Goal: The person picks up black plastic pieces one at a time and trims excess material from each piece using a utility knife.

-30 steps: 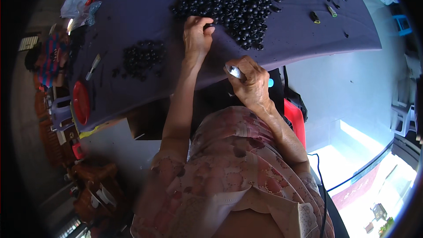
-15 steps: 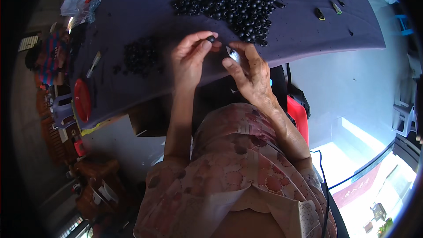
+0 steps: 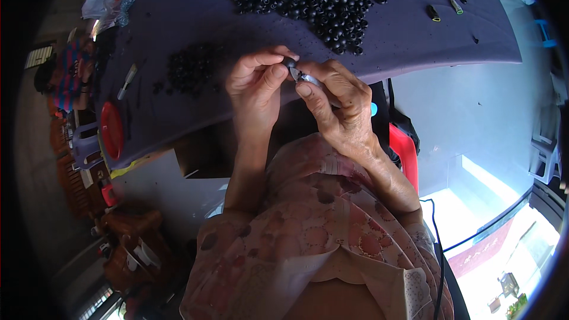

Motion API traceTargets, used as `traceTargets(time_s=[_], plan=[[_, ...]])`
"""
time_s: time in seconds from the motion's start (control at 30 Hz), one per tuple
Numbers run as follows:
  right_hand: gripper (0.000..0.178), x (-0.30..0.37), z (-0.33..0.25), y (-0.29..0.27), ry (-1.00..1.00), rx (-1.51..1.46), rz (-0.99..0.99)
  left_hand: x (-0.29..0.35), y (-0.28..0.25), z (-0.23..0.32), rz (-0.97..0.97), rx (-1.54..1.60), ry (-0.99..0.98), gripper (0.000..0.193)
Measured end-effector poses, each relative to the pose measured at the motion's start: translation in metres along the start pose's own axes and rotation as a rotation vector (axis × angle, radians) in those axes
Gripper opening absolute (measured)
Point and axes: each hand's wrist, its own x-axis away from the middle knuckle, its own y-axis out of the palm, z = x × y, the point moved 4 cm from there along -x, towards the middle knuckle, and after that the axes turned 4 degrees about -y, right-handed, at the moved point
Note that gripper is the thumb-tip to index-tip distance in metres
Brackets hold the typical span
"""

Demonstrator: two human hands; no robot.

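Observation:
Between the thumb and fingers of my left hand is a small round black piece, pinched near the table's front edge. My right hand is closed around a small silver blade tool, whose tip meets the near side of the black piece. Most of the tool's handle is hidden by the palm; a light blue round end shows behind that hand. Beyond my hands lies a large pile of black ring-like pieces. To the left of my left hand sits a smaller, darker pile.
A purple cloth covers the table. On its left are a red dish, a pale-handled tool and a plastic bag. Two short tubes, one dark, lie at the right. Another person is at the far left.
My hands have come together; the right hand has moved its blade leftward and up against the black piece. The left hand still pinches that piece.

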Motion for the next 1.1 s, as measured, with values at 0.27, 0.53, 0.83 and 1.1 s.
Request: traceTargets(time_s=[0.27,0.53,0.83,1.1], plan=[[0.017,-0.0003,-0.0033,0.0002,0.032,0.001,0.022,0.0039,0.0013,0.0011,0.008,-0.037,0.060,0.012],[0.015,-0.0029,-0.0045,-0.0021,-0.014,0.049,0.051,0.0024,0.0057,0.0010,0.017,-0.033,0.055,0.012],[0.012,-0.0024,-0.0024,0.0030,0.045,0.051,0.053,0.0056,0.0032,0.0021,0.046,-0.069,0.112,0.013],[0.012,-0.0052,0.0018,0.0035,0.076,0.014,0.048,0.0077,0.0031,0.0047,0.042,-0.242,0.229,0.013]])
